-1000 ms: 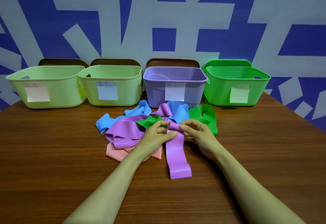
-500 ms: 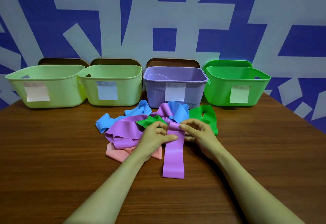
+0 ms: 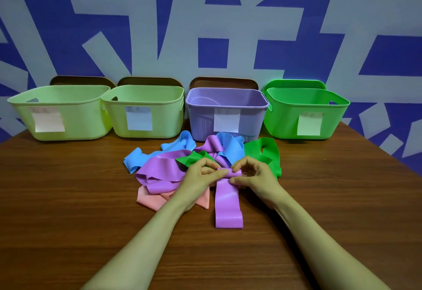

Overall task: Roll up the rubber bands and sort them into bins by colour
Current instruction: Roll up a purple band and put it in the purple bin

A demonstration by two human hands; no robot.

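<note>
A purple rubber band (image 3: 228,205) lies flat on the wooden table, its far end rolled into a small coil. My left hand (image 3: 201,181) and my right hand (image 3: 255,175) both pinch that coil between thumb and fingers. Behind and to the left sits a heap of bands: a wide purple band (image 3: 159,168), blue bands (image 3: 178,145), green bands (image 3: 267,150) and a pink band (image 3: 150,199) partly under my left wrist. Along the wall stand two pale yellow-green bins (image 3: 61,97) (image 3: 146,94), a purple bin (image 3: 228,97) and a green bin (image 3: 306,100), each with a paper label.
The wooden table (image 3: 68,198) reaches to the wall. Its right edge (image 3: 388,152) runs diagonally close to the green bin. Brown boards (image 3: 223,81) lean behind the bins against the blue and grey patterned wall.
The flat tail of the purple band has grown shorter as the coil under my fingers rolled toward me. Both hands stayed in nearly the same place.
</note>
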